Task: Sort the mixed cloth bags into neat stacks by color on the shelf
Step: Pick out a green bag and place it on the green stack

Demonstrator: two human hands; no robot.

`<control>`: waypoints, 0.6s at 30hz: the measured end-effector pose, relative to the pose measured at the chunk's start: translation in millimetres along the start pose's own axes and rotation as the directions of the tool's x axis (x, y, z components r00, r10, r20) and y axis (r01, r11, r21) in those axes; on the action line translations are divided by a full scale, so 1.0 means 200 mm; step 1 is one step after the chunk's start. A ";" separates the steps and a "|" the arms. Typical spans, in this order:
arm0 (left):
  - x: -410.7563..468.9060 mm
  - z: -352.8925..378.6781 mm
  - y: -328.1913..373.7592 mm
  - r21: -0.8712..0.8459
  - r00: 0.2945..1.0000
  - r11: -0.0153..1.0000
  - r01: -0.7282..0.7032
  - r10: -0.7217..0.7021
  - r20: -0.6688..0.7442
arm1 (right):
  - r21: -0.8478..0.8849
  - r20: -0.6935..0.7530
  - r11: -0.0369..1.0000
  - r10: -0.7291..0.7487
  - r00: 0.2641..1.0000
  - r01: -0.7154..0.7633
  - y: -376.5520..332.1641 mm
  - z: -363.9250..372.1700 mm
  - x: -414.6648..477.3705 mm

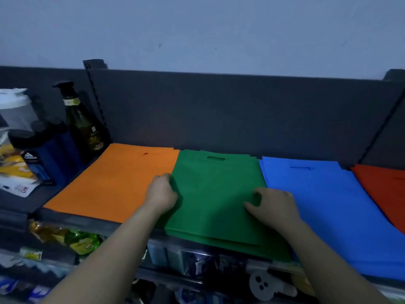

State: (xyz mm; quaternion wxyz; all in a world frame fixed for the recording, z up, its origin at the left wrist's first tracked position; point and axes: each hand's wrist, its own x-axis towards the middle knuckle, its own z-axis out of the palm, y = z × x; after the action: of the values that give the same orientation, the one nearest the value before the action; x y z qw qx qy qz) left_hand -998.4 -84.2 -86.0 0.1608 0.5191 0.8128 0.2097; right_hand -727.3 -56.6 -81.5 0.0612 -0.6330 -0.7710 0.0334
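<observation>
Left hand (162, 194), right hand (275, 205) curled at green bag stack (219, 183) side edges, grip unclear. Light, floppy fabric, slides easily; pinch at edges.

Bare arms and bare hands of one person, seen in dim bluish light.
The left forearm (114, 249) and the right forearm (328, 260) are uncovered along the whole length that shows, from the bottom edge of the view up to the wrists, smooth and slim, narrowing toward the wrists. The left hand (162, 194) and the right hand (274, 207) are bare as well, with rounded knuckles. On the back of the right hand, near the knuckles, sits a small darker spot; whether it is a mark on the skin or a shadow cannot be told. The fingernails are too blurred to make out.
</observation>
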 end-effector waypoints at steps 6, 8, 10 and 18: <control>-0.01 -0.05 0.03 0.302 0.969 0.926 -0.225 0.246 -0.033 | -0.016 -0.079 0.997 0.073 0.994 -0.075 -0.04 -0.05 0.03; -0.03 -0.06 0.07 0.323 0.946 0.902 -0.288 0.321 -0.053 | 0.033 -0.083 0.995 0.096 0.992 -0.093 -0.06 -0.08 0.04; -0.04 -0.07 0.12 0.310 0.926 0.887 -0.343 0.374 -0.045 | 0.061 -0.092 0.992 0.120 0.989 -0.115 -0.06 -0.11 0.03; -0.12 0.01 0.36 0.285 0.836 0.802 -0.525 0.548 -0.001 | 0.091 -0.128 0.977 0.204 0.971 -0.194 0.10 -0.17 -0.09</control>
State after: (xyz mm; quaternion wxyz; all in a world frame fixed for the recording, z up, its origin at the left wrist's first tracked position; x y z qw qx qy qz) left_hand -932.0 -79.2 -49.9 -0.0123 0.7357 0.6595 0.1537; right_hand -700.4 -70.5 -50.8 0.1346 -0.7051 -0.6957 0.0260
